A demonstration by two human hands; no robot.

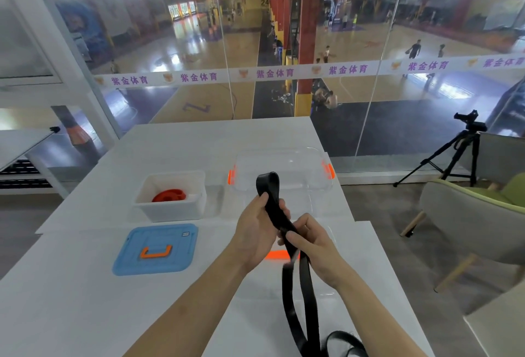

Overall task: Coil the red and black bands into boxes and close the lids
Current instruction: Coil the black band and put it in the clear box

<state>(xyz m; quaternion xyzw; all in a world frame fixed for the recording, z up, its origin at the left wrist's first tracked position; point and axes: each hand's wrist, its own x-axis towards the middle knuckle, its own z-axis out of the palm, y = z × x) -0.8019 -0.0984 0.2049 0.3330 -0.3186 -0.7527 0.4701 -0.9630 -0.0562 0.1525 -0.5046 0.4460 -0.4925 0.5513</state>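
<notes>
Both hands hold a black band [305, 285] above the table. My left hand [255, 229] grips its folded upper end, whose loop sticks up past the fingers. My right hand [309, 238] pinches the band just below, and the rest hangs down toward the bottom edge of the view. A coiled red band [169, 195] lies inside an open white box [170, 209] at the left. Its blue lid [156, 248] with an orange handle lies flat in front of it. A clear box [284, 163] with orange latches stands open behind my hands.
A clear lid with an orange handle [277, 255] lies on the white table [85, 300] under my hands. A glass wall runs behind the table. A tripod with a camera [454, 152] and a grey-green chair [468, 209] stand to the right.
</notes>
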